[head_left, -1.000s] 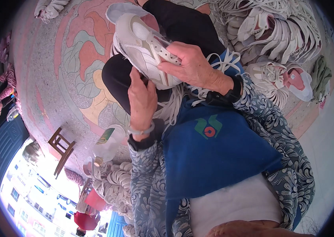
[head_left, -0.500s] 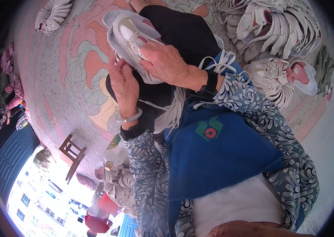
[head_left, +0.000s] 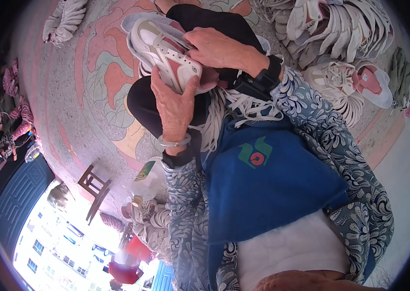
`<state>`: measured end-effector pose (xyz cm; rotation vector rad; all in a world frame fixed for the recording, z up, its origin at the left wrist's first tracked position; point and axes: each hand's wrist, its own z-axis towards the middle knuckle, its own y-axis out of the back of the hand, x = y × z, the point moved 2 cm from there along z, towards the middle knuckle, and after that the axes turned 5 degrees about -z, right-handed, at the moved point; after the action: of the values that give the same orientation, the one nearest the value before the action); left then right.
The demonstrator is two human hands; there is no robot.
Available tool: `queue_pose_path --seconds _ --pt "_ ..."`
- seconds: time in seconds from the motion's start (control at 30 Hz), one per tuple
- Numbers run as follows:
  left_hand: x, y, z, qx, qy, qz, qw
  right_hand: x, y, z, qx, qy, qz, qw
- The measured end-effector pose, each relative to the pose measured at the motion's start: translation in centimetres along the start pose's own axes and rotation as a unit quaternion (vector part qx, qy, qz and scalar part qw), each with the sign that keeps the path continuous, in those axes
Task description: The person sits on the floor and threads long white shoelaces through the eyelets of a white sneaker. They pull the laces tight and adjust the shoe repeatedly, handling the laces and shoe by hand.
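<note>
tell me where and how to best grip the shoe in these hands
Probably by the near side of the shoe, with the left hand coming from the body side: the toe points away and the opening faces the right hand, so this grip should leave the opening free.

Left hand with thumb parted from fingers, right hand just beside it, angled inward, arms extended forward

Home or small shoe workshop, I can't tell which: patterned floor under the wooden stool, blue panelled door near it, daylit opening past it onto windowed buildings, shoe pile close by, shoe heap well apart.
</note>
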<state>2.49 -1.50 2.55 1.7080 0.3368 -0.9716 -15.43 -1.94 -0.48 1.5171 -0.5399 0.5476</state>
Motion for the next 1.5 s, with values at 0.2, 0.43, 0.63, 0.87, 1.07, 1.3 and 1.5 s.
queue_pose_path --seconds 0.2,0.43,0.63,0.87,1.07,1.3,1.5 --pt "-3.0 0.2 -0.8 -0.032 -0.153 0.144 0.977 1.8 -1.4 -0.3 0.016 -0.024 -0.051 0.998" --pt "1.0 -1.0 1.0 -0.053 -0.133 0.052 0.988 0.8 -1.5 0.2 -0.045 -0.035 -0.101 0.993" --pt "4.7 0.0 -0.4 -0.073 -0.093 -0.099 0.988 2.7 -1.3 0.6 -0.074 0.006 -0.059 0.995" --pt "2.5 -1.9 0.9 -0.149 -0.107 -0.016 0.983 3.2 0.2 0.4 -0.103 0.003 -0.046 0.994" --pt "0.1 -1.8 2.3 -0.102 -0.199 0.260 0.939 2.2 -0.4 -0.1 -0.134 -0.003 -0.034 0.990" --pt "2.9 -5.1 5.6 -0.116 -0.207 0.320 0.917 1.2 -1.4 0.6 -0.102 -0.022 -0.036 0.994" --pt "5.8 -5.3 6.4 -0.130 -0.196 0.303 0.924 2.2 -1.7 1.3 -0.078 -0.009 -0.032 0.996"
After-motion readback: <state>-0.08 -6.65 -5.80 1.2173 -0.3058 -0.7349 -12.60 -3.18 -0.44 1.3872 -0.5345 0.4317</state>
